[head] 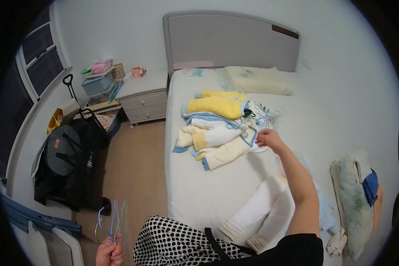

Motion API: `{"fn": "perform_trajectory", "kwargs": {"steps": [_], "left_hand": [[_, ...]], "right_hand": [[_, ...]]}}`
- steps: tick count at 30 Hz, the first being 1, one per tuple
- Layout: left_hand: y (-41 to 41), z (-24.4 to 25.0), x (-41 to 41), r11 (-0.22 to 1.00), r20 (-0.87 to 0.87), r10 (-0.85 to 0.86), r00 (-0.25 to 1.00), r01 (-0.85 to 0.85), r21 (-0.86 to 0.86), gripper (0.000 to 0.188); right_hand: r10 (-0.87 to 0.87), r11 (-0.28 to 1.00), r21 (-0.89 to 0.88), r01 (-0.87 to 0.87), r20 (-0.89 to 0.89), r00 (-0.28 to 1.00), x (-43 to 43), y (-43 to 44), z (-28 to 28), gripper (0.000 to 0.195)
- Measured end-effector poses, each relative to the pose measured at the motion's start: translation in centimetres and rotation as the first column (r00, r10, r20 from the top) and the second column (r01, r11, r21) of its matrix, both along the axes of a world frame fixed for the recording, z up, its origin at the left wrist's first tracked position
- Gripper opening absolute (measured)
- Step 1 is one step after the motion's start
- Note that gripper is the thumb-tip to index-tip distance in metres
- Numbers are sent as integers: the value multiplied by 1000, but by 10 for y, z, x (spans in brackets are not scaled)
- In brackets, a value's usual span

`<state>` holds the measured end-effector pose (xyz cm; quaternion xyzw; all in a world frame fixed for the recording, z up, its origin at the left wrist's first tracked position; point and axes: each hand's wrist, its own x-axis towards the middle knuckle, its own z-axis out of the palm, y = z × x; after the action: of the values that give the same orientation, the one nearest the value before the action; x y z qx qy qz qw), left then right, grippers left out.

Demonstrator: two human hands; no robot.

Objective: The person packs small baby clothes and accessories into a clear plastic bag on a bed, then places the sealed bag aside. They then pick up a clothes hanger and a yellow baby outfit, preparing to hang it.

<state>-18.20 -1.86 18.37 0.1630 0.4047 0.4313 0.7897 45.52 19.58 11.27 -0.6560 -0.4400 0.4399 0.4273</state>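
At the lower left, my left hand (110, 251) grips several thin plastic clothes hangers (112, 221) in violet and green. My right hand (267, 137) is over the bed with curled fingers, beside a tangle of hangers (269, 119); whether it pinches one cannot be seen. Left of it lies a pile of small padded clothes: a yellow garment (216, 107) on top, a white piece with a yellow cuff (217, 138) below, and a cream one (227, 154) with blue trim nearest me. White padded trousers (252, 202) with ribbed cuffs lie under my right forearm.
A pillow (256, 79) rests by the grey headboard (226, 40). Left of the bed stand a white nightstand (143, 96), stacked storage boxes (98, 84) and a large black bag (76, 179). Folded bedding (355, 199) sits at the right edge.
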Motion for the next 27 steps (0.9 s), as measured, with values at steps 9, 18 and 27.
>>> {"fn": "perform_trajectory", "kwargs": {"steps": [9,18,27], "left_hand": [[-18,38,7,939,-307,282,909,-327,-105,19],[-44,39,-13,885,-317,411,855,-458,-85,15],[-37,-23,-55,851,-22,519,855,-513,110,26]], "right_hand": [[-456,824,-76,561,-677,578,-24,172,-67,16],[-548,804,-164,571,-577,606,-23,209,-60,12],[0,825,533,186,-330,944,-133,148,52,53]]}}
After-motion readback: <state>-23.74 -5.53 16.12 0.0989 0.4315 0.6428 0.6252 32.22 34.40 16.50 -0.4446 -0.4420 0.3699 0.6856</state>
